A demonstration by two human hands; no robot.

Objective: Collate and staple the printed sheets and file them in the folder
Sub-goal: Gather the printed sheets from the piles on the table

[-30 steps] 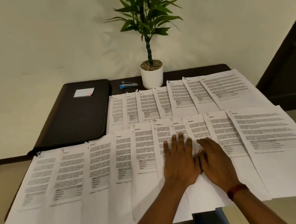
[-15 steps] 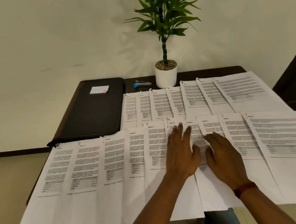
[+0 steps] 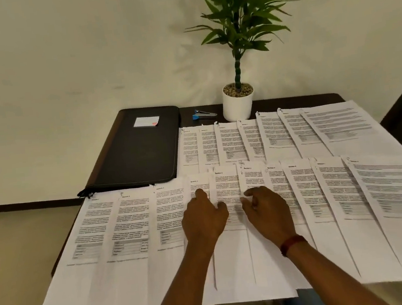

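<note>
**Work surface.** A dark table (image 3: 301, 100) stands against a pale wall (image 3: 60, 55). The printed sheets lie on it in two overlapped rows. The front row (image 3: 129, 234) spans the near edge and overhangs it. The back row (image 3: 280, 134) lies behind it on the right half, its far edge near the potted plant (image 3: 238, 103). The black folder (image 3: 135, 154) lies closed and flat at the far left, just beside the back row, with a small white label (image 3: 146, 121) on its cover. The blue stapler (image 3: 203, 114) lies between the folder and the plant's pot, apart from both.

**Hands.** Both rest palm down on the middle of the front row.
- The left hand (image 3: 204, 219) has its fingers bent and close together, with the thumb out toward the right hand.
- The right hand (image 3: 267, 212) has its fingers curled downward onto the paper. A red wristband (image 3: 292, 243) sits on its wrist.
- Whether either hand pinches a sheet edge cannot be told (the fingertips are hidden under the knuckles).

**Change since half a second ago.**
- The hands then lay side by side, almost touching, with fingers straight and flat on the sheets.
- They now stand apart, with a strip of one sheet exposed between the two thumbs.
- The fingers of both hands have bent.
- The folder, stapler and plant lie where they did.
</note>
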